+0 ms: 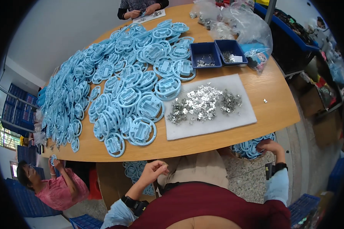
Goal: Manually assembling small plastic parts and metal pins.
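Note:
My left hand [153, 172] is held in front of my lap, below the table edge, its fingers curled in and nothing showing in them. My right hand [270, 146] reaches down at the right to a round container of light-blue plastic ring-shaped parts [245, 148]. Its fingers are bent and apart, touching or just over the parts; the tips are partly hidden. On the table before me, a white foam sheet [239, 121] bears loose piles of small shiny metal pieces [204, 100]. Left of it spreads a big heap of the same blue parts [128, 97].
Two dark-blue bins [205, 65] with small metal pieces stand behind the foam sheet, beside clear plastic bags [252, 23]. More blue parts [135, 170] lie below the table. A person in pink [65, 189] sits at the left; another person's hands [143, 11] work at the far end.

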Demonstrator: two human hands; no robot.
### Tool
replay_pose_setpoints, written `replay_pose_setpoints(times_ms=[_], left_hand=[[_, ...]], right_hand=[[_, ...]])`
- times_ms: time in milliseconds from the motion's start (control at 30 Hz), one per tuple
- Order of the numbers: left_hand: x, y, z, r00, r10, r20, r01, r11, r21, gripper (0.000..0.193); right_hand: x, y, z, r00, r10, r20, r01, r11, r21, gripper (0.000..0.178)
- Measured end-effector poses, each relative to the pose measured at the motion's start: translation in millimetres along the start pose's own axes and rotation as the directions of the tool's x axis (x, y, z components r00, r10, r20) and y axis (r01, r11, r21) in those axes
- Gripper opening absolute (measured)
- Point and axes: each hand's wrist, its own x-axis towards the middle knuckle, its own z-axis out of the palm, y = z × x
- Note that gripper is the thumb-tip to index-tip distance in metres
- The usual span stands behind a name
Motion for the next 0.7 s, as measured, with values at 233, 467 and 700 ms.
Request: replay_pose_setpoints(times_ms=[233, 467, 700], left_hand=[[-67, -160, -26, 0.897, -0.178, -0.404, 0.162, 0.984, -0.073, 0.021], [-85, -237, -34, 0.785, -0.302, -0.54, 0.372, 0.928, 0.022, 0.023], [-84, -241, -17, 0.771, -0.342, -0.537, 0.386, 0.922, -0.033, 0.024]], right_hand=[[-29, -159, -18, 0.668, -0.587, -0.458, 0.557, 0.802, -0.215, 0.02], [125, -230, -65, 0.324, -0.871, -0.369, 0.216, 0.448, -0.868, 0.031], [152, -253, -71, 0.538, -0.778, -0.325, 0.012, 0.392, -0.92, 0.023]])
